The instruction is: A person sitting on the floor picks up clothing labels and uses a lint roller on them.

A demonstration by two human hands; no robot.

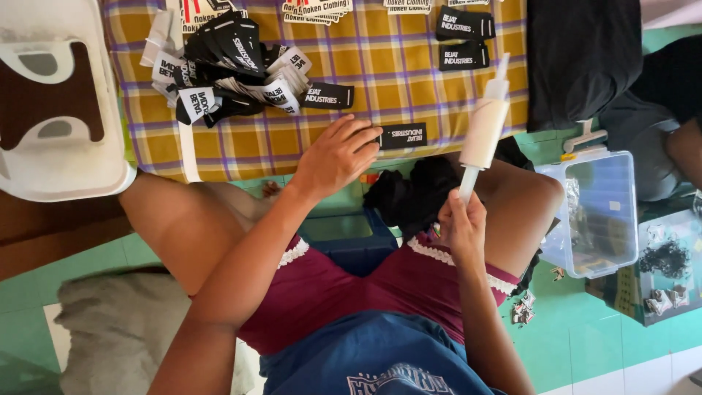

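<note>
My left hand rests fingers-down on the near edge of a yellow checked cloth, its fingertips touching a small black woven label. My right hand grips the thin white handle of a cream roller-shaped tool, holding it upright above my knee. A heap of black and white labels lies on the cloth to the left. Two more black labels lie at the far right of the cloth. A dark bundle of fabric sits between my knees.
A white plastic stool or lid stands at the left. A clear plastic box sits on the green floor at the right, beside black cloth and another person's arm. A grey rag lies at lower left.
</note>
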